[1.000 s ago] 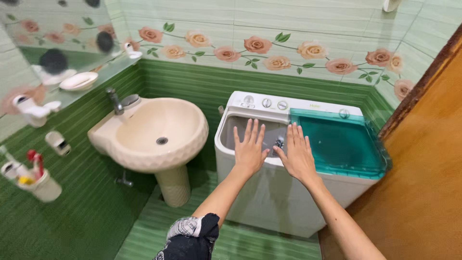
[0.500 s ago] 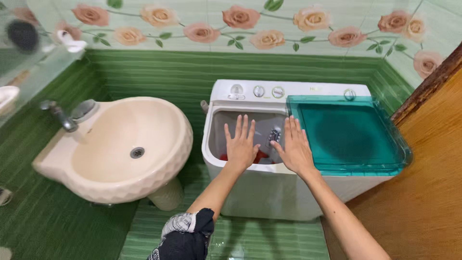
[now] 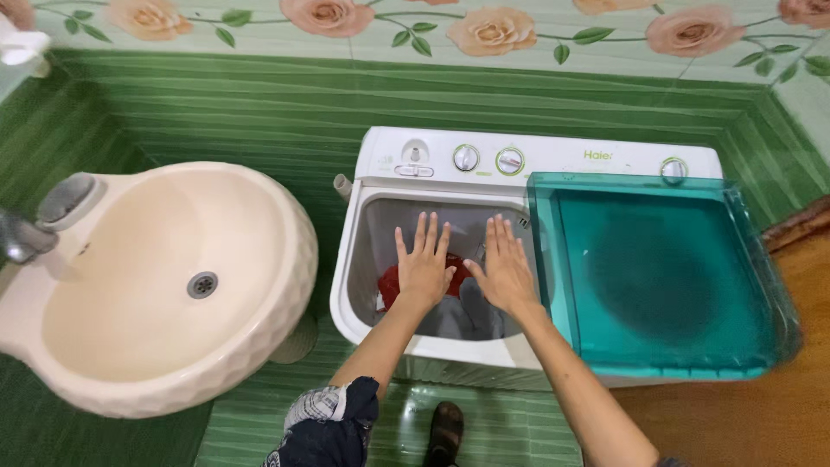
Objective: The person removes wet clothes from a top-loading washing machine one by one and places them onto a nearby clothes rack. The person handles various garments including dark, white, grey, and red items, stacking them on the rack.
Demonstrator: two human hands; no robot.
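Note:
A white twin-tub washing machine (image 3: 450, 350) stands against the green tiled wall. Its left tub is uncovered and holds red cloth (image 3: 388, 284) and grey cloth (image 3: 471, 313). Both my hands hover flat over that tub, palms down, fingers spread. My left hand (image 3: 423, 264) is above the red cloth. My right hand (image 3: 501, 270) is beside it, near the edge of the teal see-through lid (image 3: 657, 277) that covers the right tub. Neither hand holds anything. Three knobs (image 3: 509, 160) sit on the back panel.
A cream pedestal sink (image 3: 164, 285) with a metal tap (image 3: 26, 233) stands to the left of the machine. A wooden door (image 3: 778, 389) is at the right. My sandalled foot (image 3: 446, 432) rests on the green striped floor. A dark patterned cloth (image 3: 333, 425) hangs at my left elbow.
My view has moved closer and tilted down over the machine. The tub's inside now shows, with red and grey cloth in it. Both hands stay spread and empty.

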